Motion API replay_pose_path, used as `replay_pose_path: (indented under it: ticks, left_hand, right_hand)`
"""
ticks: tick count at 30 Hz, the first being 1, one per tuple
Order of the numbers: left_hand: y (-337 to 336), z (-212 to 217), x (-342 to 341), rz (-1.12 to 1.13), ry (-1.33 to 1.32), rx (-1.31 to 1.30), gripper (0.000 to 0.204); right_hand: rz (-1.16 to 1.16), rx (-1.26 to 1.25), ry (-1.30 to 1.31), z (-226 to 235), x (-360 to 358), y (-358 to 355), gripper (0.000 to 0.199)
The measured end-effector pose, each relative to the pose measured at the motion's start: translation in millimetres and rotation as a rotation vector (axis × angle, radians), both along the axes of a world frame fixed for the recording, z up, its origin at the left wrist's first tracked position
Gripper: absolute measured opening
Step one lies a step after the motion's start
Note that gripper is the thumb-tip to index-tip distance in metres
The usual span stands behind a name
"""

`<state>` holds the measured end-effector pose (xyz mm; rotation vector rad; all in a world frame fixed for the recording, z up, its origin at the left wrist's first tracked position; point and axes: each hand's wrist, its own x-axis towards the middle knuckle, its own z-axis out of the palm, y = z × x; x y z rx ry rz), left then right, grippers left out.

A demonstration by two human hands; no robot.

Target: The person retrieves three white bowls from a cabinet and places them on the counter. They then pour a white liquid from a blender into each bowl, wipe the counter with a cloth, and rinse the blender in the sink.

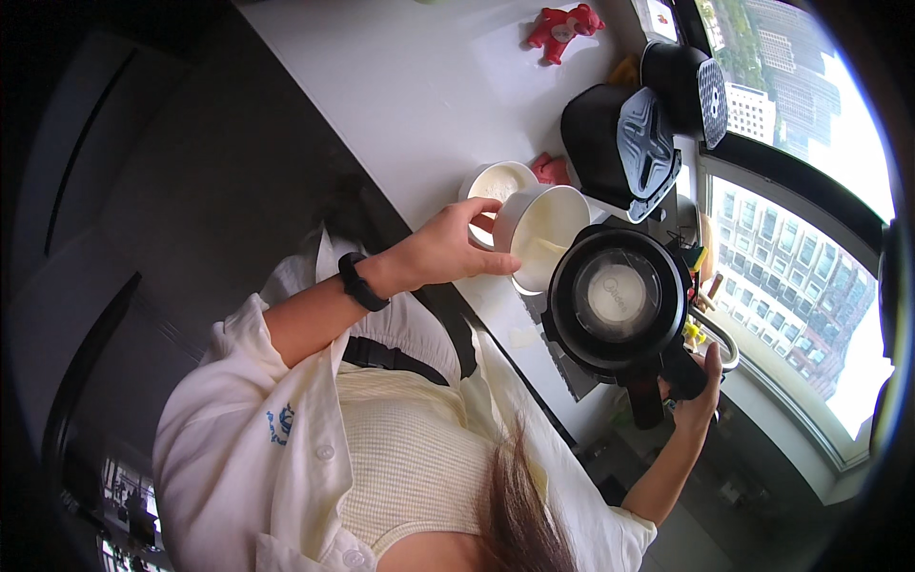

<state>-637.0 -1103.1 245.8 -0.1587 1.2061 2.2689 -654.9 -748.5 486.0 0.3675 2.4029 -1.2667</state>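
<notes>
My left hand (448,253), with a black band on its wrist, grips a white bowl (545,229) tipped on its side. Pale creamy liquid lies at the bowl's lower rim, which touches the edge of a black round blender jug (618,297). The jug has a translucent round centre on top. My right hand (702,386) holds the jug's black handle at its near side. Just behind the tipped bowl, a second white bowl (496,179) with creamy contents stands on the white counter (410,86).
A black appliance with an open ribbed lid (624,143) stands behind the jug. At the counter's far end is a red toy figure (562,27), and a pink object (550,170) lies by the bowls. A window (791,257) runs along the right.
</notes>
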Motion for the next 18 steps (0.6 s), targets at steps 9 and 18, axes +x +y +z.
replay_pose_path:
  ticks: [9,18]
  left_hand:
    - [1.0,-6.9,17.1,0.006,-0.082,0.007,0.089]
    - [8.6,-7.0,32.4,-0.020,-0.127,-0.007,0.058]
  right_hand:
    - [-0.056,0.121,-0.051,8.5,-0.1,-36.7,0.071]
    - [-0.047,0.200,-0.067,15.0,11.7,-29.7,0.071]
